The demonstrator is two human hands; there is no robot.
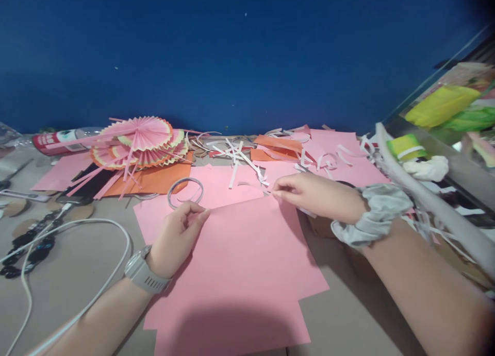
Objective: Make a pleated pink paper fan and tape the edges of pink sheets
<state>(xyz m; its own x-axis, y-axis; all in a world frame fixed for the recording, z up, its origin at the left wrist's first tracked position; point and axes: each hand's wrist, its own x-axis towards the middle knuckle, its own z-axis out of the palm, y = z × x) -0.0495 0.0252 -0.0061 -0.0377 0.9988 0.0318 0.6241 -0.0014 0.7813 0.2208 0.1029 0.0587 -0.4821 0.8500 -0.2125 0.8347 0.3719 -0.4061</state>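
Note:
Several pink paper sheets lie overlapped in front of me. My left hand [181,231] pinches the far left corner of the top sheet of pink paper [247,258] between thumb and fingers. At that sheet's far right corner, my right hand [299,193] pinches the edge in the same way. Between the two hands the sheet's far edge runs nearly straight. A grey roll of tape [185,192] lies just beyond my left hand. Scraps of white paper strips [240,157] are scattered past the far edge.
Folded paper fans [139,137] rest on orange paper [162,181] at the back left, beside a bottle [58,140]. A white cable [124,232] loops at left. At right stands a pale curved bar [429,191]. A blue panel [232,57] closes off the back.

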